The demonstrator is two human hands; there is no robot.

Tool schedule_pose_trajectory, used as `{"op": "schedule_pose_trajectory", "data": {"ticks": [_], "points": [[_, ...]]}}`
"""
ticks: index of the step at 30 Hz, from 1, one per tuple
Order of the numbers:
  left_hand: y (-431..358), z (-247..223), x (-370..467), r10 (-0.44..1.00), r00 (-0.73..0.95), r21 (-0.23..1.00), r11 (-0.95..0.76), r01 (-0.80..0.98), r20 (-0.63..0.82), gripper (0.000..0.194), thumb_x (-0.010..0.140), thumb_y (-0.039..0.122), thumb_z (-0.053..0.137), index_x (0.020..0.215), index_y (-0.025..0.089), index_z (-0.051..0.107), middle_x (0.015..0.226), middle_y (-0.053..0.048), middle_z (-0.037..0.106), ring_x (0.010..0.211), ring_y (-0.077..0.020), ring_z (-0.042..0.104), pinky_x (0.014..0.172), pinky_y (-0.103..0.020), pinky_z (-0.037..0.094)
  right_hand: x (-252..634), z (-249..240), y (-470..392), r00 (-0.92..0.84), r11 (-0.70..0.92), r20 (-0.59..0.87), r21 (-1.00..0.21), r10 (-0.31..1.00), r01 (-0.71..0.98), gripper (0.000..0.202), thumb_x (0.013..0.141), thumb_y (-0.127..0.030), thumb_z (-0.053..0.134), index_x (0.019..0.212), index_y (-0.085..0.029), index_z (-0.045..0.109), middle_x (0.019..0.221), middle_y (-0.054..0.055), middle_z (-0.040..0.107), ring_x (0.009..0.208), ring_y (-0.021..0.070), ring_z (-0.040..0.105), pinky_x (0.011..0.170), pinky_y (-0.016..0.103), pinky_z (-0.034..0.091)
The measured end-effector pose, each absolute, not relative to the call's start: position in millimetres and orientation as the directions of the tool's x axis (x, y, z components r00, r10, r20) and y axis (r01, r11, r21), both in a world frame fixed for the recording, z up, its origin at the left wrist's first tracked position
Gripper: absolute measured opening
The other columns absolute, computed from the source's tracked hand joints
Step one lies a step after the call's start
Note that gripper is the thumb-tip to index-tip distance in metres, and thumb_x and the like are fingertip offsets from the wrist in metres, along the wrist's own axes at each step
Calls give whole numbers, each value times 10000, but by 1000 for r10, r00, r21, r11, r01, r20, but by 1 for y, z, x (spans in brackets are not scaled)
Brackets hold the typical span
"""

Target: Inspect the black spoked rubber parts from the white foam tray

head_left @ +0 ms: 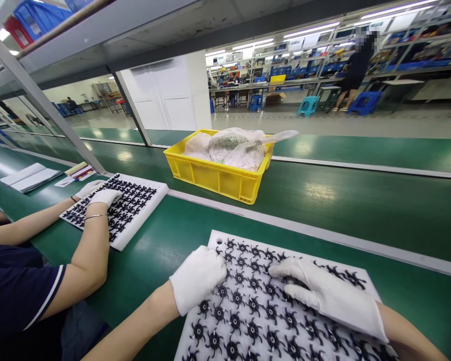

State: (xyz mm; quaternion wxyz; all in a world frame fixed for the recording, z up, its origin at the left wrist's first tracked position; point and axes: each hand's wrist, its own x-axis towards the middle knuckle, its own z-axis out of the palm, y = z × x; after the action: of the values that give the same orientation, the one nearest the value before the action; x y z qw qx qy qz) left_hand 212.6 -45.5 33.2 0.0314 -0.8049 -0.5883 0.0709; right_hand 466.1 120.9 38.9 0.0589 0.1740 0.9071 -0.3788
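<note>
A white board (215, 239) lies on the green bench before me, covered with rows of small black impellers (253, 330) with curved blades and light centres. My left hand (198, 280), in a white glove, rests over the board's left edge with its fingers curled in; whatever they hold is hidden. Over the upper right part of the board is my right hand (328, 296), also gloved. Its thumb and forefinger are apart, the fingertips low over the impellers, and nothing shows between them. Some impellers are covered by this hand.
To the left, a co-worker's gloved hands (105, 196) are over a second white board (150, 210) of black parts. A yellow crate (214, 178) with plastic bags stands beyond the boards. Papers (30, 176) lie far left. A metal post (56, 95) supports the overhead shelf (135, 35).
</note>
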Motion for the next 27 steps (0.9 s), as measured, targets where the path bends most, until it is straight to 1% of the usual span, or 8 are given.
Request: {"op": "schedule_pose_trajectory", "data": {"ticks": [4,7,11,15,19,22,27], "points": [[-41,35,209,927,366,-142,-374,917,-78,188,813,93,518,642,170,505,680,-45,557,622,-213,537,541,-323,366,468,37,121,-938,652,-223,-675,267,346,426,984,-515,372,1270,-255,552,1295,49,533,1196,261,475,1054,440,372],[-37,33,205,916,397,-126,-401,907,-58,210,845,135,505,639,171,521,660,-36,555,594,-201,526,536,-322,360,468,37,121,-938,648,-224,-679,266,346,419,988,-509,366,1272,-264,552,1295,46,535,1196,264,477,1052,448,375],[-33,26,197,894,448,-92,-446,890,1,220,879,201,494,666,172,540,680,-19,564,618,-179,532,587,-323,383,468,38,121,-942,644,-206,-689,265,332,409,985,-502,379,1272,-271,555,1291,45,539,1193,271,482,1046,457,384],[-31,22,191,872,485,-76,-480,874,65,260,884,270,489,644,173,518,680,-10,568,646,-169,540,632,-331,392,468,39,121,-944,637,-190,-700,270,323,414,978,-507,390,1264,-267,570,1279,57,551,1181,287,495,1035,471,398],[-30,23,190,869,487,-56,-484,873,84,235,852,251,499,630,175,492,680,-1,566,658,-155,537,661,-320,395,467,39,120,-945,630,-177,-709,275,317,421,971,-513,402,1262,-264,576,1269,60,559,1172,290,506,1029,467,408],[-30,26,193,880,470,-45,-468,883,72,219,827,218,492,615,176,463,658,8,547,634,-146,519,645,-308,384,467,41,119,-943,632,-176,-706,281,320,418,973,-508,401,1261,-263,577,1268,57,560,1167,286,511,1023,456,416],[-34,46,195,900,425,-13,-425,905,98,197,776,166,483,589,177,420,636,15,521,616,-136,494,637,-294,375,470,44,117,-958,688,-144,-670,248,279,405,984,-475,384,1262,-246,570,1239,68,569,1130,272,529,984,440,443]]}}
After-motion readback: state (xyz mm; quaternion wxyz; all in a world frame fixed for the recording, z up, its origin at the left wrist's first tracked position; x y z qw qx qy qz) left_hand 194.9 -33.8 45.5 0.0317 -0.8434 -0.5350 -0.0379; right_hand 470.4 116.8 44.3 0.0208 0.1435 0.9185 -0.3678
